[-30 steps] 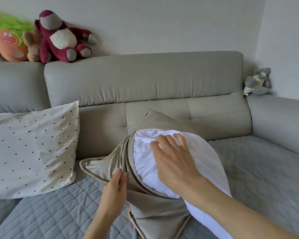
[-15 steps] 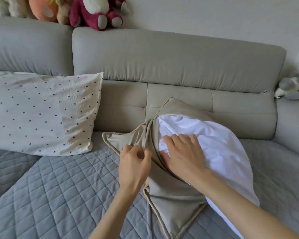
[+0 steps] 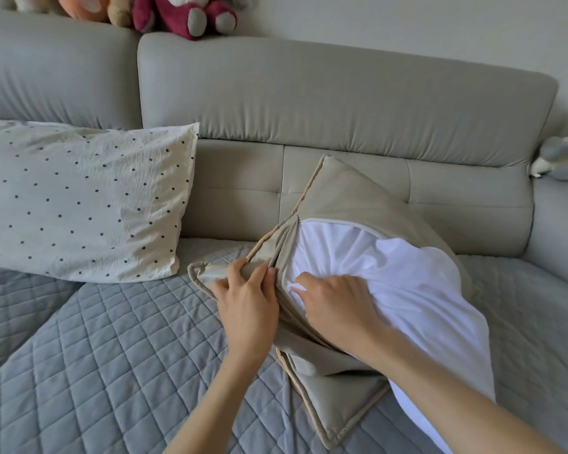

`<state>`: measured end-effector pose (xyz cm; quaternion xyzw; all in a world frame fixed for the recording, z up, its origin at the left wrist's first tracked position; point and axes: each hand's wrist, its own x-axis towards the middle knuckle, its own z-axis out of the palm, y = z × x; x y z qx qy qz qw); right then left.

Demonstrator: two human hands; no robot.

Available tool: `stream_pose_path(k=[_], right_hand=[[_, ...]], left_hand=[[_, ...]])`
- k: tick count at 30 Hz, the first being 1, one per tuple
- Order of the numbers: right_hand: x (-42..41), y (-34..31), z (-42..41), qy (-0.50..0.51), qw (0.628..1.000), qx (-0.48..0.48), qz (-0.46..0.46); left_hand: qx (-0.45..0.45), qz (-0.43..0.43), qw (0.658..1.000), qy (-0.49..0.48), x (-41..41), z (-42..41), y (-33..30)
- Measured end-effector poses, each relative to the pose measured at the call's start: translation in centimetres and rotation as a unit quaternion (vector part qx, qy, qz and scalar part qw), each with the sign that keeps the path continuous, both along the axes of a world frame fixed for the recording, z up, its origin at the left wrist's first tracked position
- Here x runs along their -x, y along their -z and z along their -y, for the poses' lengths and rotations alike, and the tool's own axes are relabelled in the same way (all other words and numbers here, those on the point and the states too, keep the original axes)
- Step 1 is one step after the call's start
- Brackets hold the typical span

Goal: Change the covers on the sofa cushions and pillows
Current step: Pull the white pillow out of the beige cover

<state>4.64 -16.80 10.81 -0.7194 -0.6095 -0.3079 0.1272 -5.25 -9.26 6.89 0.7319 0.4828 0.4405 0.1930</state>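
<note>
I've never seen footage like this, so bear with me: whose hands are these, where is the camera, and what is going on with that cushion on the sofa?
There is no machine here: these are a person's two bare hands, filmed by a wide-angle camera worn on the head, looking forward and down. The left hand pinches the edge of a beige cover at its opening. The right hand presses into the white inner cushion, which sits partly inside that cover. Both rest on a grey quilted sofa throw. To the left a polka-dot pillow leans against the sofa back, and plush toys sit on top of it.
</note>
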Motion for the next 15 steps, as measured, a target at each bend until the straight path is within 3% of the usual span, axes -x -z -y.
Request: stream_pose_path(k=[5, 10, 15], right_hand=[[-0.6, -1.2, 1.3, -0.020, 1.000, -0.016, -0.002], [-2.2, -2.3, 3.9, -0.029, 0.997, -0.035, -0.065], [-4.6, -3.9, 7.8, -0.049, 0.982, -0.124, -0.137]], left_hand=[[0.063, 0.030, 0.997, 0.027, 0.5, -0.4, 0.0], [0.080, 0.092, 0.988, 0.098, -0.7, -1.7, -1.4], [0.240, 0.134, 0.954, 0.118, -1.5, -3.0, -1.7]])
